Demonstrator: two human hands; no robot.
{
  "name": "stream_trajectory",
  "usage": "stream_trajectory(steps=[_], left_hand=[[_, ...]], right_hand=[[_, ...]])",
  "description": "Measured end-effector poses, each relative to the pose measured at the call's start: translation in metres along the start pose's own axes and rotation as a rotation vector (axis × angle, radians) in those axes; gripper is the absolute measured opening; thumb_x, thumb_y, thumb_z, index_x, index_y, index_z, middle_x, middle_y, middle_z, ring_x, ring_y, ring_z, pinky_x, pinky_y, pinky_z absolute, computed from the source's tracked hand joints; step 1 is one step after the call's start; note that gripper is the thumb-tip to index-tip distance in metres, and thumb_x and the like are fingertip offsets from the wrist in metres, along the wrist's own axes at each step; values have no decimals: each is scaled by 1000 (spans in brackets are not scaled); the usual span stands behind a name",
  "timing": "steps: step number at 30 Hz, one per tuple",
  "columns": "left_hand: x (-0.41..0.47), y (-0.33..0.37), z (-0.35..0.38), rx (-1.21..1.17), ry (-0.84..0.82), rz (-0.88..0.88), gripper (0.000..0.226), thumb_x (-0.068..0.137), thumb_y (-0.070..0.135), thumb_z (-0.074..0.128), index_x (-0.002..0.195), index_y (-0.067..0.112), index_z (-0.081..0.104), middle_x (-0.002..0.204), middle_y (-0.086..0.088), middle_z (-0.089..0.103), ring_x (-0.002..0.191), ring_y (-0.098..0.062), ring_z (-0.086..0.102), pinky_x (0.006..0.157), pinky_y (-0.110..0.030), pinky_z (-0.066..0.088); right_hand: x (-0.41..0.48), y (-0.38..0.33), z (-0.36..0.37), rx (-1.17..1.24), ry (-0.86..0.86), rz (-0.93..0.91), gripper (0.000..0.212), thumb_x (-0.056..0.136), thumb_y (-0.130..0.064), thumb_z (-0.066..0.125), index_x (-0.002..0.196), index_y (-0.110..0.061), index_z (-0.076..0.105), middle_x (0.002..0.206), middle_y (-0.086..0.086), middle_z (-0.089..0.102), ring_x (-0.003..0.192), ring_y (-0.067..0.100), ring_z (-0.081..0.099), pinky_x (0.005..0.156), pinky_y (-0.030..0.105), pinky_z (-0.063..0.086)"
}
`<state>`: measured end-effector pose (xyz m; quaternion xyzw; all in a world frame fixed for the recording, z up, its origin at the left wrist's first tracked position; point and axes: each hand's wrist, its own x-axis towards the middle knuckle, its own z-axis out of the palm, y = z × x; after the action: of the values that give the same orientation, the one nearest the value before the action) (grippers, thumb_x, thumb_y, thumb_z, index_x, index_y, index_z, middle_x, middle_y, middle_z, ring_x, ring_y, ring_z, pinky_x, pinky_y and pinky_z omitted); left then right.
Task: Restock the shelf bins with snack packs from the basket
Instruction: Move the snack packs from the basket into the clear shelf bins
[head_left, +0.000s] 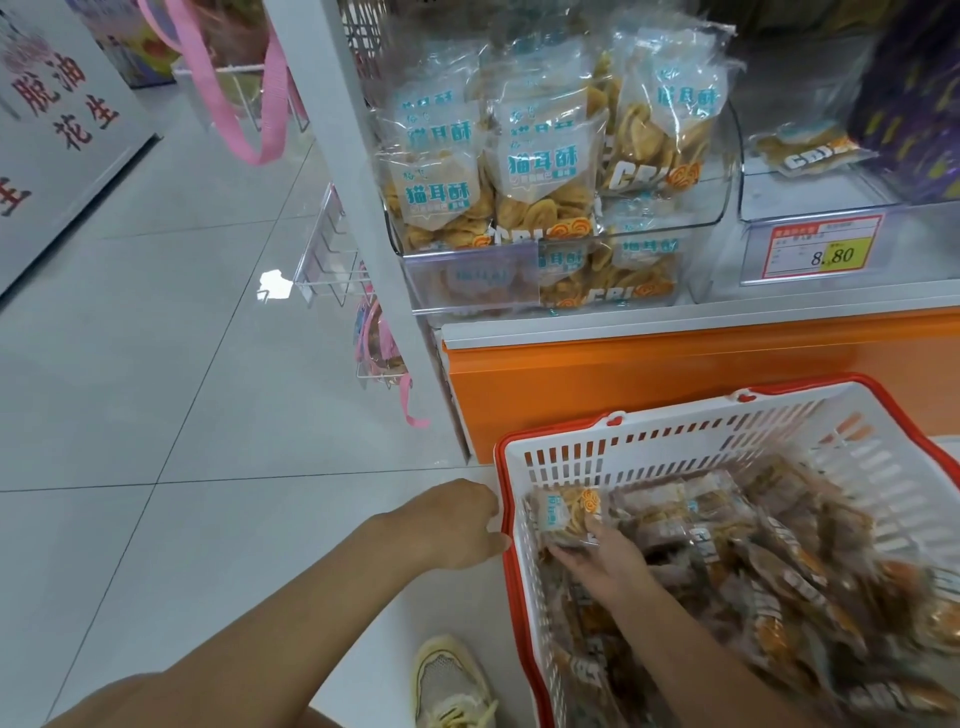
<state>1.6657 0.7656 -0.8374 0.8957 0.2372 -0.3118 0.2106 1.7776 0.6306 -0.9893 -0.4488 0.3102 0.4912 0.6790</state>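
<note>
Down by the basket (675, 418): left hand (457, 522) grips its left rim, right hand (608, 566) inside pinching a pack (569, 512). Bin (519, 270) above looks stuffed.

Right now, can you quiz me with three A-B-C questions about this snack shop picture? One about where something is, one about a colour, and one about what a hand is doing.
1. Where is the 8.80 price tag?
A. on the front of the right bin
B. on the pink strap
C. on the floor

2. What colour is the rim of the basket?
A. blue
B. red
C. green

3. What is the right hand doing?
A. hanging empty
B. pressing the price tag
C. gripping a snack pack

Answers: 1 A, it hangs on the nearly empty bin; 2 B, red edging runs round the white walls; 3 C, its fingers hold the pack inside the basket.
</note>
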Motion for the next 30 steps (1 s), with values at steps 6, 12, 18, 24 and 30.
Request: stream_trajectory(steps=[6, 12, 18, 24, 30], left_hand=[[3, 2, -1, 11, 27, 36, 42, 96, 38, 48, 129, 12, 54, 127, -4, 57, 113, -18, 55, 96, -29, 46], [9, 1, -5, 4, 284, 47, 34, 96, 37, 48, 95, 10, 68, 95, -4, 70, 81, -16, 63, 77, -30, 52], [8, 19, -27, -832, 83, -204, 57, 94, 57, 42, 107, 6, 63, 104, -11, 69, 86, -21, 67, 74, -29, 55], [-2, 41, -44, -1379, -238, -58, 45, 92, 46, 51, 113, 7, 61, 112, -18, 67, 93, -26, 68, 79, -34, 58], [-3, 65, -44, -1437, -50, 108, 19, 92, 9, 58, 109, 9, 65, 107, -16, 70, 96, -26, 63, 65, -26, 57]], right_hand=[[-10, -5, 4, -141, 144, -70, 21, 90, -7, 62, 110, -1, 59, 110, 19, 65, 100, 32, 65, 80, 44, 57], [-53, -18, -5, -96, 89, -80, 19, 89, -7, 62, 107, 0, 60, 112, 22, 65, 101, 34, 65, 76, 41, 59], [-124, -58, 8, -59, -199, -188, 22, 91, -3, 58, 113, -1, 57, 109, 23, 68, 101, 34, 67, 63, 35, 61], [-177, -86, 11, -398, -465, -334, 27, 83, -10, 61, 106, 4, 63, 111, 22, 67, 100, 32, 67, 83, 37, 58], [-202, -104, 10, -653, -492, -472, 24, 81, -24, 62, 99, -13, 73, 105, 13, 72, 89, 24, 70, 86, 35, 56]])
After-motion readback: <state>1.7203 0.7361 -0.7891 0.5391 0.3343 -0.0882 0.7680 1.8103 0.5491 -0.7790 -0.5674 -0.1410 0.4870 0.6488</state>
